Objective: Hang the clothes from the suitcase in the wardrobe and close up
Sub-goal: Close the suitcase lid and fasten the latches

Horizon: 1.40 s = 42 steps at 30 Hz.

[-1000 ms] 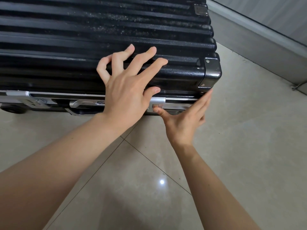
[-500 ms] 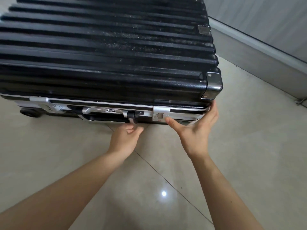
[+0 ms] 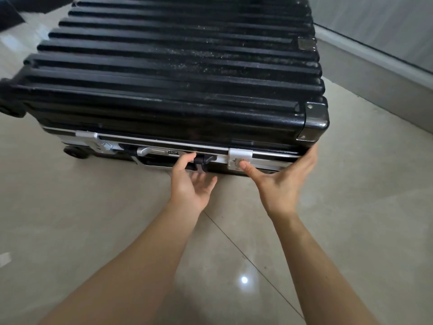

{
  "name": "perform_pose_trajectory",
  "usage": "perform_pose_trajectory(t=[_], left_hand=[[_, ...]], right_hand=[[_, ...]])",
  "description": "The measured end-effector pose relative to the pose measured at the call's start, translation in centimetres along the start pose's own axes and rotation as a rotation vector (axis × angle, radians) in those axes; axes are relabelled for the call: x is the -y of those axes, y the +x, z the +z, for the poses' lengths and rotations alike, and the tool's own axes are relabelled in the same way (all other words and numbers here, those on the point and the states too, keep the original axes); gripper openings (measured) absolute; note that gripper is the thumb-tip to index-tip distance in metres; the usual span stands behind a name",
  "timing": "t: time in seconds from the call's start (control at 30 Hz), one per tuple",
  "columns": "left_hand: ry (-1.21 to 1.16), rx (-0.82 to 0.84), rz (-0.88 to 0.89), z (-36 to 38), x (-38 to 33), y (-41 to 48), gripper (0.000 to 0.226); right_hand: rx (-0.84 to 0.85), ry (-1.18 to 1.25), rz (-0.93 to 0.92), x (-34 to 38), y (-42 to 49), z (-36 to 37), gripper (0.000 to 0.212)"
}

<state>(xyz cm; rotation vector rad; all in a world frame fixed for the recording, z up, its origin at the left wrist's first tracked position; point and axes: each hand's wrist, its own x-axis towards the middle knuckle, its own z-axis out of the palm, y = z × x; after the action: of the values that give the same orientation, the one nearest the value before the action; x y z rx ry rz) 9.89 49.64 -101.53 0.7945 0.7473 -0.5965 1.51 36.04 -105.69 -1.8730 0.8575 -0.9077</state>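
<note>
A black ribbed suitcase [image 3: 178,66] lies flat and closed on the tiled floor. Its silver-framed front edge faces me, with a carry handle [image 3: 154,153] and combination dials in the middle. My left hand [image 3: 189,186] is palm up at the handle's right end, its thumb touching the handle and its fingers reaching beneath. My right hand [image 3: 281,184] presses its thumb on the right silver latch [image 3: 239,154], while its straight fingers cup the case's lower right corner. A second silver latch [image 3: 98,141] sits at the left. No clothes or wardrobe are in view.
A grey wall and skirting board [image 3: 375,73] run along the right, close to the case's far corner. Black wheels [image 3: 75,152] stick out at the case's left end. Glossy beige floor tiles [image 3: 117,231] spread out in front of me.
My left hand came off the ribbed lid and dropped to the handle at the front edge. My right thumb stayed on the right latch. The view pulled back, showing more of the case.
</note>
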Motion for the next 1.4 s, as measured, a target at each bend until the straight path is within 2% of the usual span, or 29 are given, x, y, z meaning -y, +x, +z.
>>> perform_pose_trajectory(t=[0.1, 0.2, 0.27, 0.37, 0.53, 1.03, 1.13, 1.2, 1.27, 1.4], left_hand=[[0.016, 0.074, -0.057, -0.4, 0.8, 0.5, 0.030], [0.062, 0.153, -0.120, 0.3, 2.4, 0.6, 0.047], [0.075, 0.183, -0.134, 0.9, 3.2, 0.5, 0.045], [0.099, 0.159, -0.108, 0.9, 3.7, 0.9, 0.033], [0.238, 0.155, -0.055, 0.8, 3.9, 1.6, 0.027], [0.251, 0.162, -0.086, 0.9, 2.8, 2.8, 0.019], [0.321, 0.148, 0.004, 0.9, 2.8, 2.4, 0.025], [0.440, 0.036, 0.190, 0.6, 3.2, 1.9, 0.026], [0.520, -0.023, 0.399, 0.4, 3.7, 0.9, 0.013], [0.572, 0.041, 0.615, 0.5, 4.7, 0.0, 0.022]], right_hand=[[-0.003, 0.008, 0.001, 0.1, 0.0, 0.1, 0.138], [0.005, -0.010, -0.004, 0.0, -0.1, 0.2, 0.140], [0.013, -0.038, -0.008, 0.0, 0.0, 0.1, 0.142], [0.011, -0.066, -0.016, -0.1, 0.1, 0.1, 0.143], [0.012, -0.094, 0.020, -0.4, -0.1, 0.5, 0.145], [-0.084, -0.421, -0.001, 0.3, -0.3, 2.1, 0.147], [-0.069, -0.404, -0.002, 0.4, -0.1, 2.1, 0.145], [-0.039, -0.367, 0.010, 0.5, -0.2, 1.9, 0.146], [-0.004, -0.328, 0.033, 0.7, -0.3, 1.7, 0.148], [0.067, -0.195, 0.072, 1.2, -0.2, 1.1, 0.148]])
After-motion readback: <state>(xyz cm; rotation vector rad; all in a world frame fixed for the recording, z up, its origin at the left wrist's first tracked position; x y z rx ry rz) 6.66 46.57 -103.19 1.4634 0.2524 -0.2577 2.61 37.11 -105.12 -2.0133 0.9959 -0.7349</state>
